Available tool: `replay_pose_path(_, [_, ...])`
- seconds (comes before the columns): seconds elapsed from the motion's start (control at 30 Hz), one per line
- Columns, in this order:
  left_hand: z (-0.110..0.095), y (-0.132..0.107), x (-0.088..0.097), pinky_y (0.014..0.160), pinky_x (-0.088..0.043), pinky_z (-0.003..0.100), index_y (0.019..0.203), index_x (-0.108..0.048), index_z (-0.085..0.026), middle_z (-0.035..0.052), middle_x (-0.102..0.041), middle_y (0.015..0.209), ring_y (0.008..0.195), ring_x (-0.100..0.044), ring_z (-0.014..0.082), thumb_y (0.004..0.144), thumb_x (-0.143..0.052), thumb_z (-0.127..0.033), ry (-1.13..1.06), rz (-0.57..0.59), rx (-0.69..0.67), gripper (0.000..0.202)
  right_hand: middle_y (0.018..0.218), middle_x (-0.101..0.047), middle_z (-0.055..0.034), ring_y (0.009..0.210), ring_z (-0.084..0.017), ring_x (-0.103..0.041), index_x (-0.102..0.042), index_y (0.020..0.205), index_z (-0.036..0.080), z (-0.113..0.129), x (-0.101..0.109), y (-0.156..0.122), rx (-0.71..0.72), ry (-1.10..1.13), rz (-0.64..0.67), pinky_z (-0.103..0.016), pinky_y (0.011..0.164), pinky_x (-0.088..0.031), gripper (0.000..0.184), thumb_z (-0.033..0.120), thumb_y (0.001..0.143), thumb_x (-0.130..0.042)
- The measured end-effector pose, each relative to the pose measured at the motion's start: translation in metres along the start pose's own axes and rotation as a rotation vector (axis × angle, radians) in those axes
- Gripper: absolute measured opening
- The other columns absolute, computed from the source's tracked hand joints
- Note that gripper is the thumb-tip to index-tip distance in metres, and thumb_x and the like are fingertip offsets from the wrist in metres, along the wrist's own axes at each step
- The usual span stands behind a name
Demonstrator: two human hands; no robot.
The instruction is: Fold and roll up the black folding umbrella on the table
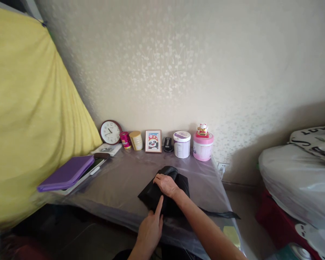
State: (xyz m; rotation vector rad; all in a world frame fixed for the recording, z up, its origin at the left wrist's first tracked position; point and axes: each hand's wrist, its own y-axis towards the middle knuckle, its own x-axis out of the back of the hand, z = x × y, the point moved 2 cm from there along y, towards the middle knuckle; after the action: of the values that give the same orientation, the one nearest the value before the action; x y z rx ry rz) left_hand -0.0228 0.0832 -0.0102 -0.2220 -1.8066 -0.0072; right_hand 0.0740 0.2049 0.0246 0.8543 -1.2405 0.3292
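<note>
Head view: a black cloth (151,196) lies bunched mid-worktop (124,180), the right hand (166,185) flat on it with its grip spread and pressing, and the left hand (150,227) touching its near edge with one straight finger, the others curled. This looks like folding; another fold needs the pile pinned. Behind stand a clock (111,132), a picture frame (153,141) and two tubs (182,144).

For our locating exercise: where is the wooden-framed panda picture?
Head view: the picture stands centre back on the table, between a yellow round tin and a black device.
</note>
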Motion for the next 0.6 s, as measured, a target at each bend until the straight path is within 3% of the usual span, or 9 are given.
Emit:
replay_pose_path(0.17, [0.001, 0.001, -0.004, 0.064, -0.04, 0.022, 0.139, -0.008, -0.023, 0.0091, -0.062, 0.094, 0.078, -0.062, 0.0163, 0.09, -0.027, -0.026, 0.002, -0.013, 0.021, 0.053, 0.108, -0.054, -0.0076, 0.096, -0.015, -0.053, -0.054, 0.104, 0.018, 0.015, 0.014, -0.025, -0.054, 0.101, -0.199, -0.026, 0.083, -0.044, 0.023, 0.017, 0.089, -0.037])
replay_pose_path(0.3, [-0.001, 0.001, -0.004, 0.062, -0.04, 0.022, 0.139, -0.01, -0.024, 0.0095, -0.062, 0.095, 0.077, -0.062, 0.0167, 0.09, -0.025, -0.024, 0.012, -0.021, 0.023, 0.051, 0.104, -0.058, -0.0069, 0.096, -0.017, -0.054, -0.056, 0.102, 0.021, 0.022, 0.014, -0.06, -0.062, 0.159, -0.24, -0.033, 0.087, -0.043, 0.025, 0.02, 0.09, -0.035])
replay_pose_path(0.43, [-0.002, 0.001, -0.004, 0.063, -0.04, 0.022, 0.139, -0.005, -0.025, 0.0095, -0.062, 0.096, 0.076, -0.062, 0.0161, 0.09, -0.026, -0.024, 0.002, -0.001, 0.041, 0.053, 0.117, -0.055, -0.0089, 0.111, -0.021, -0.047, -0.055, 0.11, 0.021, 0.0, 0.006, -0.069, -0.123, 0.104, -0.268, -0.041, 0.094, -0.038, 0.026, 0.022, 0.089, -0.041])
replay_pose_path(0.6, [-0.003, 0.002, -0.004, 0.062, -0.039, 0.022, 0.139, -0.002, -0.024, 0.01, -0.061, 0.098, 0.077, -0.062, 0.0161, 0.09, -0.026, -0.024, -0.02, 0.039, 0.084, 0.055, 0.124, -0.052, -0.0095, 0.119, -0.021, -0.041, -0.053, 0.116, 0.022, -0.045, -0.007, -0.042, -0.22, 0.039, -0.269, -0.045, 0.098, -0.032, 0.03, 0.026, 0.088, -0.043])
